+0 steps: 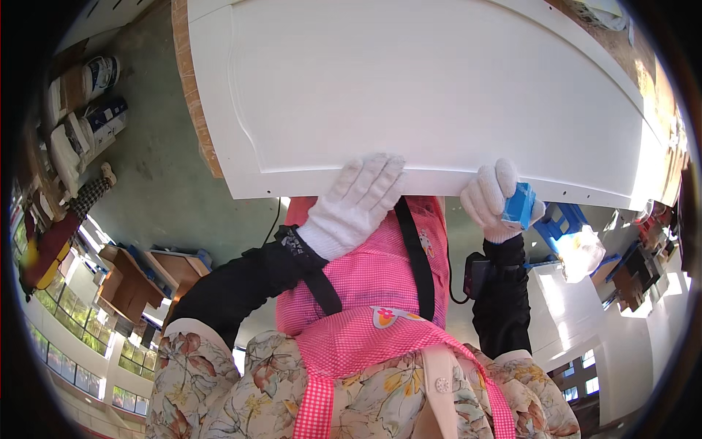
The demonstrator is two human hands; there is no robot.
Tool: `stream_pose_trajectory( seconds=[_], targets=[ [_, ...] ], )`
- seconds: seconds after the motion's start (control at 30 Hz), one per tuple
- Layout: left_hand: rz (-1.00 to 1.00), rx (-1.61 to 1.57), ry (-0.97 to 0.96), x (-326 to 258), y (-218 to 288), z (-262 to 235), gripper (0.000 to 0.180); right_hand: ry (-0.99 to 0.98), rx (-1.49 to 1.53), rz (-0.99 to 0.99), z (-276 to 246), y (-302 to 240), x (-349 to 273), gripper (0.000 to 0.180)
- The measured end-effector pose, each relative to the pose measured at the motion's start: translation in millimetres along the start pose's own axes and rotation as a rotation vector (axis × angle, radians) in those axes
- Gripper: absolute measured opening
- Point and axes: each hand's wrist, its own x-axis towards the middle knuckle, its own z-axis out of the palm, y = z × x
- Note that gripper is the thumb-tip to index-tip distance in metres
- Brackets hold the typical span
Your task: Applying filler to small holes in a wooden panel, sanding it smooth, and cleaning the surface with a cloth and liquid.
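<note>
A large white panel (439, 88) with a grooved, raised border and small holes along its near edge lies in front of me. My left hand (355, 201), in a white knitted glove, rests flat at the panel's near edge with fingers stretched out and nothing in them. Just right of it, my right hand (486, 197), also gloved, is closed around a small blue block (519, 206) at the same edge. Its palm side and part of the block are hidden by the fingers.
Brown cardboard (191, 88) shows under the panel's left side. White buckets (102, 73) stand on the green floor at far left, near another person's leg (91, 196). Wooden boxes (128, 285) sit lower left. A blue plastic stool (559, 219) with a clear bag is at right.
</note>
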Motion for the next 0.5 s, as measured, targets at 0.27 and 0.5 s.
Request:
stream_pose_trajectory(
  seconds=[0.27, 0.5],
  targets=[
    [0.279, -0.104, 0.082, 109, 103, 66, 0.064, -0.104, 0.126, 0.027, 37, -37, -79, 0.05],
    [0.422, -0.457, -0.36, 219, 191, 78, 0.047, -0.093, 0.061, -0.096, 36, -65, -124, 0.048]
  ],
)
